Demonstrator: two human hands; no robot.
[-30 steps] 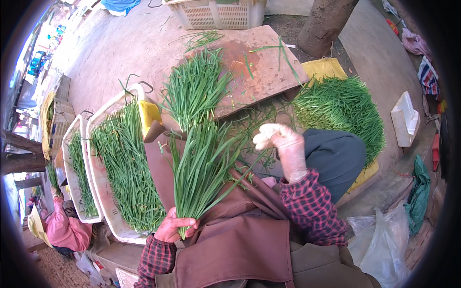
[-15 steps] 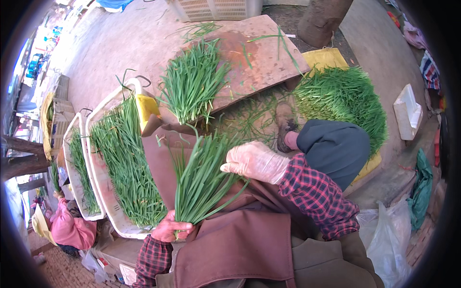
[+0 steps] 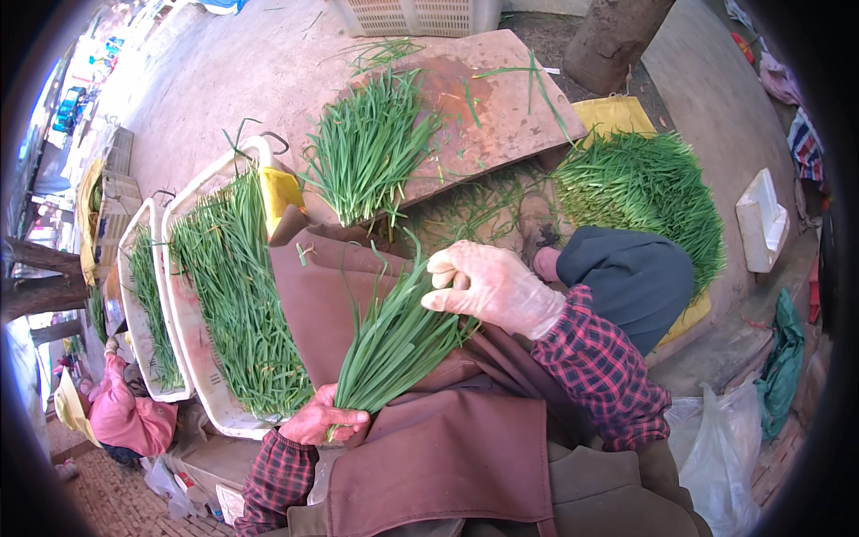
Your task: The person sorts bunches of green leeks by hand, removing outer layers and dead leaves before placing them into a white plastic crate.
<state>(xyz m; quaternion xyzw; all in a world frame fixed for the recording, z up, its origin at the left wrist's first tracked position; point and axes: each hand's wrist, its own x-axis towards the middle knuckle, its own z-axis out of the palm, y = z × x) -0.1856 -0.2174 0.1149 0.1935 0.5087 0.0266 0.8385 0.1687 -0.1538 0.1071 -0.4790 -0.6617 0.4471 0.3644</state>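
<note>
My left hand (image 3: 315, 421) is closed round the lower ends of a bunch of garlic chives (image 3: 385, 345), whose leaves fan up and right over my brown apron (image 3: 438, 456). My right hand (image 3: 492, 288), in a thin pale glove, is beside the leaf tips with its fingers curled in. Whatever those fingers hold, if anything, is hidden. Beyond my hands, a loose pile of chives (image 3: 371, 148) lies on a worn board (image 3: 501, 107). At the right, a large stack of chives (image 3: 649, 201) rests on yellow sheeting (image 3: 617, 115).
Left of me stand two white crates of chives, the nearer crate (image 3: 210, 394) and a farther crate (image 3: 134, 331). A pale crate (image 3: 420, 16) and a tree trunk (image 3: 617, 40) are at the back. A white foam piece (image 3: 761, 224) lies right; a person in pink (image 3: 134, 412) is lower left.
The bunch in my left hand has tipped further to the right. My right hand has risen slightly to the right, its fingers more curled. The view has shifted a little.
</note>
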